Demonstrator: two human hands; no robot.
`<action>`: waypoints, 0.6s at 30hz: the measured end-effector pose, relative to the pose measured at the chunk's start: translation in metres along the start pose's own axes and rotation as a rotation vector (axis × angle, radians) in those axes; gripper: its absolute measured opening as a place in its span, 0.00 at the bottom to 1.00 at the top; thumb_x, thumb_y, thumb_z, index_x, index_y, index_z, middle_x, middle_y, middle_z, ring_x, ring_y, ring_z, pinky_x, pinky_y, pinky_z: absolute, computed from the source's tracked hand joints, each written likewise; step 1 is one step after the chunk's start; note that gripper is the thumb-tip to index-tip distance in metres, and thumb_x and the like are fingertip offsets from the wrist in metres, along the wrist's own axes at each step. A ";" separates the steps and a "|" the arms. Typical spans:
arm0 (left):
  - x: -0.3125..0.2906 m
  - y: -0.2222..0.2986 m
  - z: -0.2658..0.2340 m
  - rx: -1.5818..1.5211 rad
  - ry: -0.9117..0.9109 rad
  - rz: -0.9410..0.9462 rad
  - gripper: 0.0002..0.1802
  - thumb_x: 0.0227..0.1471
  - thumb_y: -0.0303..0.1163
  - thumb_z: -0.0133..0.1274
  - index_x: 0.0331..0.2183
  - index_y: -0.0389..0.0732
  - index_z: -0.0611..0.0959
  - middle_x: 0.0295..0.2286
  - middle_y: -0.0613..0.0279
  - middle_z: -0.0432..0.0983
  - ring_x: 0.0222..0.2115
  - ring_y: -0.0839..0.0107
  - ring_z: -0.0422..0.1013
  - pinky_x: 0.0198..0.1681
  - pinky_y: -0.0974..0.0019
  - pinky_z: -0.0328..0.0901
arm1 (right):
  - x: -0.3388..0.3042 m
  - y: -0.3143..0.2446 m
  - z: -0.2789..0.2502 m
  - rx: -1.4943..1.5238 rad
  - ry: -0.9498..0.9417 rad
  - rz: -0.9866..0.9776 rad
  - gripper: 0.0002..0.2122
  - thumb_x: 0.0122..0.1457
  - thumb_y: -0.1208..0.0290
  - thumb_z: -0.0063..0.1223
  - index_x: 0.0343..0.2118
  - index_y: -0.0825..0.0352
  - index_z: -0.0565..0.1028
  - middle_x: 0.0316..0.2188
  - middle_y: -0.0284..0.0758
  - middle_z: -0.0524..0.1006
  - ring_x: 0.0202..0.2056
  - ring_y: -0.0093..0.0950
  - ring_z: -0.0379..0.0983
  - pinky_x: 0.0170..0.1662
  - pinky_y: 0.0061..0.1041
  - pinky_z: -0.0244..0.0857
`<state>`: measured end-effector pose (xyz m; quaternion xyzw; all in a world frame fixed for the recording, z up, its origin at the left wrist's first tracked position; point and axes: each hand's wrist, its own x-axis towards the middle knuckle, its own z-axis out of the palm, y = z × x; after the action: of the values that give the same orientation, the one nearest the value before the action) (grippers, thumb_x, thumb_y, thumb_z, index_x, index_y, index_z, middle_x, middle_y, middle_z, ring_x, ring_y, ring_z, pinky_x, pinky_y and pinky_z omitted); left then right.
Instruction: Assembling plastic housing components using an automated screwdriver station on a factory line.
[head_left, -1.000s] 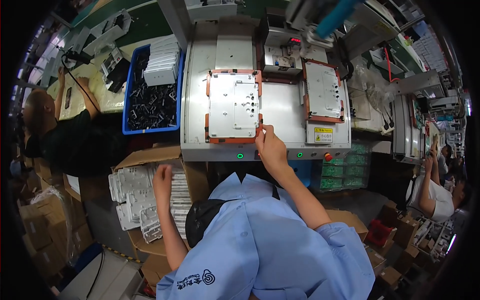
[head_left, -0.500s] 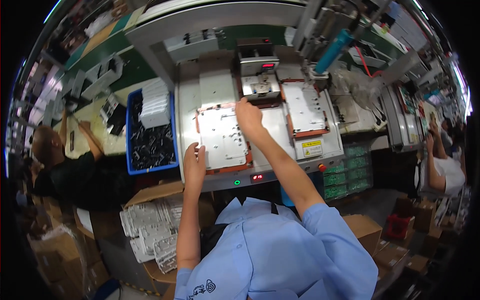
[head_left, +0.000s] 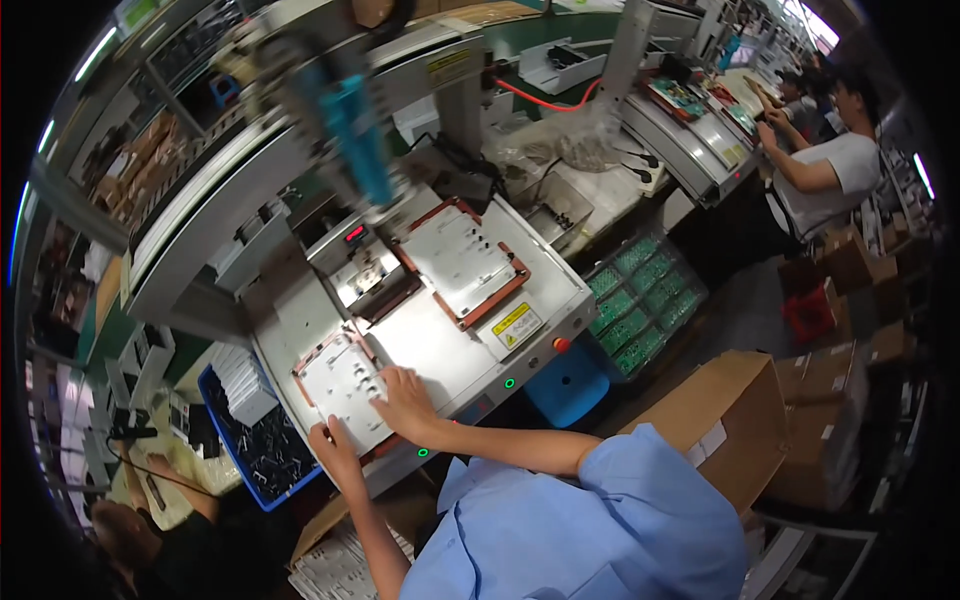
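Note:
A white plastic panel (head_left: 345, 385) with small holes and dark spots lies in an orange-brown fixture (head_left: 302, 372) at the left of the machine bed. My left hand (head_left: 337, 452) rests at its near left edge, thumb and fingers apart. On the panel's right edge lies my right hand (head_left: 408, 405), fingers spread. Neither hand visibly holds anything. A second white panel (head_left: 458, 262) sits in another fixture (head_left: 490, 300) farther right. Between them stands a small metal feeder (head_left: 362, 272) with a red display. The blue cylinder (head_left: 358, 140) of the machine head is blurred above the second fixture's far left side.
Left of the machine is a blue bin (head_left: 270, 492) of black parts, with stacked white pieces (head_left: 240, 385). Along the front are lit green buttons (head_left: 510, 383) and a red-orange knob (head_left: 562, 345). Green circuit boards (head_left: 645, 300), a blue stool (head_left: 565, 385) and a cardboard box (head_left: 690, 400) stand right.
My view has swung to the right. My right hand has come from the feeder back to the left panel's right edge. The machine head appears to have shifted left towards the feeder.

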<state>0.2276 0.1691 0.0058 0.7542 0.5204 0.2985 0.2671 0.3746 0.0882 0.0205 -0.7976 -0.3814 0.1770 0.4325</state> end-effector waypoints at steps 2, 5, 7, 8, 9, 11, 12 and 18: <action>0.001 -0.005 0.002 0.023 -0.011 -0.002 0.16 0.58 0.38 0.46 0.32 0.31 0.73 0.31 0.48 0.68 0.32 0.58 0.65 0.39 0.60 0.60 | -0.002 -0.020 -0.024 0.255 -0.174 0.102 0.21 0.55 0.69 0.53 0.47 0.70 0.60 0.38 0.49 0.71 0.41 0.49 0.68 0.46 0.41 0.61; -0.001 -0.020 0.004 -0.107 0.037 0.006 0.18 0.60 0.37 0.42 0.39 0.29 0.74 0.37 0.49 0.71 0.37 0.61 0.67 0.45 0.63 0.60 | -0.004 -0.026 -0.046 0.439 -0.215 -0.038 0.19 0.56 0.67 0.52 0.47 0.66 0.62 0.35 0.47 0.74 0.43 0.44 0.71 0.44 0.37 0.64; 0.000 -0.021 -0.002 -0.183 0.020 0.026 0.19 0.62 0.36 0.40 0.42 0.28 0.73 0.39 0.52 0.71 0.41 0.63 0.67 0.48 0.65 0.60 | 0.000 -0.036 -0.101 0.560 -0.244 0.027 0.18 0.56 0.67 0.53 0.47 0.66 0.63 0.35 0.45 0.75 0.43 0.41 0.72 0.44 0.34 0.65; -0.001 -0.004 -0.010 -0.297 -0.034 0.012 0.19 0.63 0.35 0.37 0.44 0.29 0.73 0.42 0.54 0.70 0.45 0.65 0.66 0.50 0.67 0.58 | 0.001 -0.032 -0.135 0.681 -0.284 0.090 0.18 0.56 0.66 0.54 0.46 0.66 0.65 0.35 0.43 0.76 0.43 0.38 0.72 0.44 0.31 0.66; -0.001 0.007 -0.019 -0.294 -0.032 0.008 0.19 0.63 0.35 0.37 0.44 0.29 0.73 0.42 0.54 0.70 0.45 0.65 0.66 0.50 0.67 0.58 | 0.003 -0.020 -0.166 0.824 -0.338 0.168 0.20 0.56 0.65 0.56 0.49 0.67 0.66 0.42 0.40 0.75 0.45 0.29 0.71 0.46 0.25 0.65; -0.008 0.021 -0.033 -0.375 -0.007 0.087 0.19 0.64 0.35 0.35 0.44 0.31 0.74 0.42 0.55 0.70 0.45 0.67 0.66 0.51 0.67 0.58 | 0.008 0.021 -0.219 0.648 -0.071 0.086 0.23 0.54 0.68 0.59 0.51 0.69 0.65 0.48 0.36 0.70 0.49 0.23 0.65 0.50 0.23 0.62; -0.015 0.014 -0.042 -0.399 0.043 0.032 0.19 0.64 0.35 0.35 0.44 0.31 0.74 0.42 0.56 0.70 0.45 0.70 0.66 0.51 0.66 0.59 | 0.013 0.036 -0.242 0.801 0.080 0.241 0.19 0.54 0.71 0.58 0.48 0.70 0.67 0.43 0.35 0.71 0.47 0.23 0.66 0.51 0.23 0.61; -0.099 -0.110 -0.093 0.092 0.476 -0.350 0.21 0.62 0.40 0.41 0.46 0.32 0.76 0.43 0.51 0.74 0.45 0.63 0.69 0.51 0.64 0.62 | 0.107 0.340 -0.402 0.614 0.687 0.079 0.13 0.61 0.72 0.45 0.47 0.72 0.69 0.36 0.32 0.71 0.41 0.24 0.67 0.47 0.24 0.60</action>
<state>0.0636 0.1189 -0.0263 0.5730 0.7035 0.3925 0.1508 0.8450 -0.1675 -0.0286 -0.6591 -0.1152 0.0234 0.7428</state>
